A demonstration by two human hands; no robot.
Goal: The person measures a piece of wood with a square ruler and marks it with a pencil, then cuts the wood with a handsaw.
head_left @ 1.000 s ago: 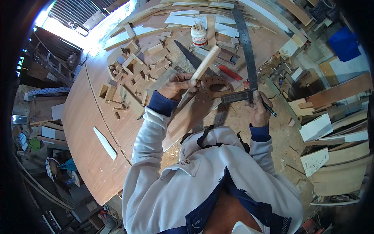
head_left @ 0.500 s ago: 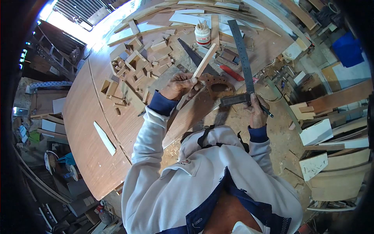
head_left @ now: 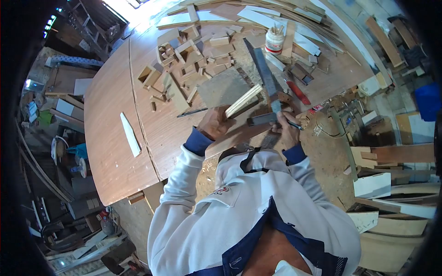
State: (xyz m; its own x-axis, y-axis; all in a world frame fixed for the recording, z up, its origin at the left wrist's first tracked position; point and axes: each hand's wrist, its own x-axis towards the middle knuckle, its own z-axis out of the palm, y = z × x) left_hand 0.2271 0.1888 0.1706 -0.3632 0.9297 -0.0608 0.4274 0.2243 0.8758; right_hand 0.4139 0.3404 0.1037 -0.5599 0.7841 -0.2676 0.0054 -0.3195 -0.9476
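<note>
My left hand (head_left: 214, 123) is closed round a pale wood strip (head_left: 244, 100) that points up and to the right. My right hand (head_left: 287, 129) grips a metal try square (head_left: 267, 76) near its dark stock, with a pencil (head_left: 294, 124) also between the fingers. The square's blade points away from me, and its stock lies close to the strip. A curved piece of brown wood (head_left: 239, 139) lies below both hands. Behind the square, a handsaw is mostly hidden.
Small wood blocks (head_left: 189, 50) cover the table's middle (head_left: 110, 142). Beyond the hands are a white jar with sticks (head_left: 274, 40), a red-handled tool (head_left: 298, 91) and long strips. A white offcut (head_left: 130, 135) lies at left. Boards (head_left: 391, 230) are stacked at right.
The view has shifted, so the table appears lower and farther right. My right hand has brought the square closer to the strip, and the strip in my left hand is tilted lower.
</note>
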